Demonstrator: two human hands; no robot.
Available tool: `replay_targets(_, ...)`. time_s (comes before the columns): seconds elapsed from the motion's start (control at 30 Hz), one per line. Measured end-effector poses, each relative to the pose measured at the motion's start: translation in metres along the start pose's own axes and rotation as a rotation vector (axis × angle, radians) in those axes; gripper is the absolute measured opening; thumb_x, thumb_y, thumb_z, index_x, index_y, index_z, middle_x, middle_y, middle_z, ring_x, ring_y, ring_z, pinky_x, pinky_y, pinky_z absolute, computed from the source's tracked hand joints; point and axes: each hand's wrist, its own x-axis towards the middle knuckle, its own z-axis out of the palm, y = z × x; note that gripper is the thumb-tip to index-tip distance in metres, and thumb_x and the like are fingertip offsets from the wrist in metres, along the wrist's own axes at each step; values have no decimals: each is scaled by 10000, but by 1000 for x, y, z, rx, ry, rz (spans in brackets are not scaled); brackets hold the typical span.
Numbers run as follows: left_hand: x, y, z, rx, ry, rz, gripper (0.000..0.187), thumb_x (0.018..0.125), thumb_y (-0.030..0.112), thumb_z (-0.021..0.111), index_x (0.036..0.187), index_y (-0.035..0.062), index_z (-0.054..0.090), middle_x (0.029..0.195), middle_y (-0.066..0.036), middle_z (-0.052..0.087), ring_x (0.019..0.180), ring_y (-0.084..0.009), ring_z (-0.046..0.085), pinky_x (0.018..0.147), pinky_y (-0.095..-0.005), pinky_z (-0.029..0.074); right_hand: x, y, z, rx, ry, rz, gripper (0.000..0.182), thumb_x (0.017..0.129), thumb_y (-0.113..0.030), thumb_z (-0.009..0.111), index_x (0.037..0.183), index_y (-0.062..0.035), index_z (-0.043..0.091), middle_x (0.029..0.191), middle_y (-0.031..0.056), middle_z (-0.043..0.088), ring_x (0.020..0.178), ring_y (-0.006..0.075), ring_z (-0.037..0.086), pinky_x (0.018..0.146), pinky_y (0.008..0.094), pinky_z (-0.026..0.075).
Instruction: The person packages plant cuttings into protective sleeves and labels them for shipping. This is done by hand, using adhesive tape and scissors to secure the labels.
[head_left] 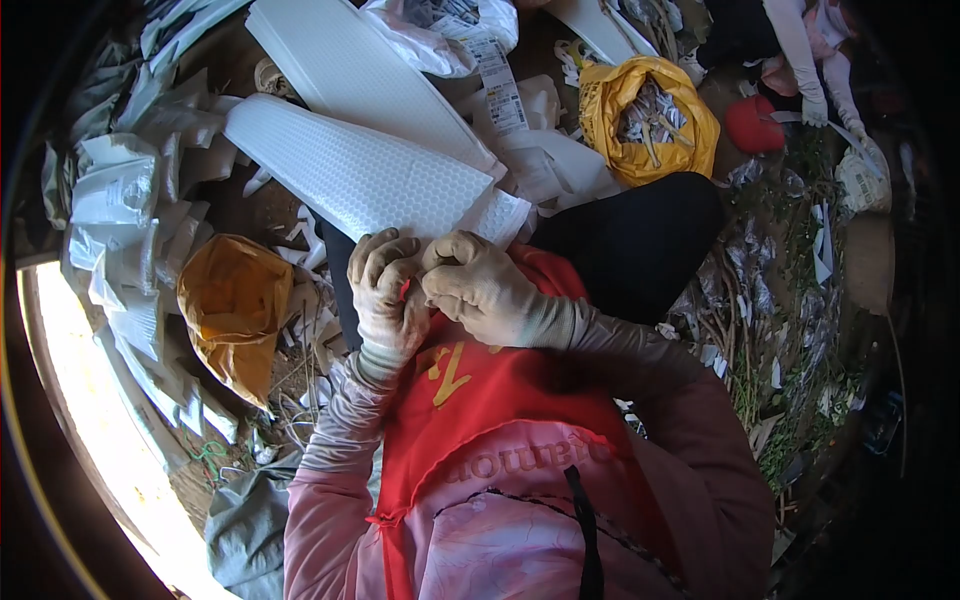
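Note:
Both my hands wear dirty pale work gloves and meet over my lap, in front of a red apron [470,385]. My left hand [385,295] has its fingers curled inward; a small red spot [405,289] shows at its inner side. Close beside it, my right hand [492,292] is bent into a pinch, thumb against fingers. Whatever lies between the fingertips is hidden or too small to name. Just beyond the hands, a folded length of bubble wrap [350,165] lies across my knees, its near end beside the right hand.
White foam sheets [350,70] are stacked beyond the bubble wrap. A yellow bag [700,130] holds scraps; an orange-brown bag [235,300] stands left. White plastic packaging [115,200] piles up at far left. Another person's gloved hand [815,110] is near a red container [754,125].

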Motion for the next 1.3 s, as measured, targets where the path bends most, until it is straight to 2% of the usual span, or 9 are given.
replay_targets(0.17,20,1,-31,-14,54,47,183,806,-1,530,981,30,571,1048,-115,618,1079,-316,547,965,-431,396,-1,-13,-70,859,-162,291,109,835,15,583,897,-64,543,917,69,601,818,168,583,782,295,473)
replay_targets(0.23,27,-1,-46,-151,176,-12,189,902,13,439,1052,36,552,1067,-127,620,1111,-286,540,1015,-448,359,-7,7,-134,774,-399,502,152,850,-30,586,990,-59,536,949,110,634,841,162,623,753,301,495)
replay_targets(0.3,38,5,-60,-249,308,-57,191,902,39,467,1083,40,525,1048,-128,624,1078,-284,554,1004,-453,361,-3,32,-159,-162,-297,947,421,847,-94,613,1243,-74,473,907,134,660,814,196,654,721,324,511)
replay_targets(0.5,46,0,-74,-214,408,-43,246,938,22,397,1170,56,475,1075,-150,601,1076,-291,550,971,-441,409,45,43,-78,-509,-46,50,959,694,-259,780,1455,-99,219,1330,179,470,1163,346,509,981,382,426)
replay_targets(0.57,48,4,-74,-139,421,-36,252,943,-7,369,1167,56,468,1080,-166,594,1037,-285,568,930,-429,443,66,40,-40,-425,-1,-128,936,605,-35,755,1427,-110,314,1348,128,454,1214,284,470,1015,367,395)
replay_targets(0.7,29,-7,-81,5,509,-111,181,949,13,406,1106,39,492,1010,-118,593,896,-191,573,825,-323,465,84,48,13,-68,205,-272,255,676,-66,717,926,-85,667,1016,61,648,997,242,607,927,356,425)
replay_targets(0.93,-3,-11,-63,-279,662,-704,182,966,186,438,808,97,425,665,67,344,597,-28,304,534,-202,264,56,52,37,54,283,4,415,804,-151,687,557,-42,372,618,73,431,601,226,429,607,363,362)
replay_targets(1.17,-97,-76,-12,-276,542,-1050,195,903,198,483,763,68,445,623,34,391,546,-62,350,487,-237,323,15,105,73,-218,244,409,396,759,-212,681,482,-44,453,569,88,514,613,269,541,620,388,437)
replay_targets(1.3,-81,-79,-27,456,-37,-1058,217,832,111,532,1017,-2,513,904,-163,598,815,-309,584,730,-400,461,30,88,69,-623,54,388,189,717,-214,680,745,-69,562,889,81,572,823,261,558,717,393,448)
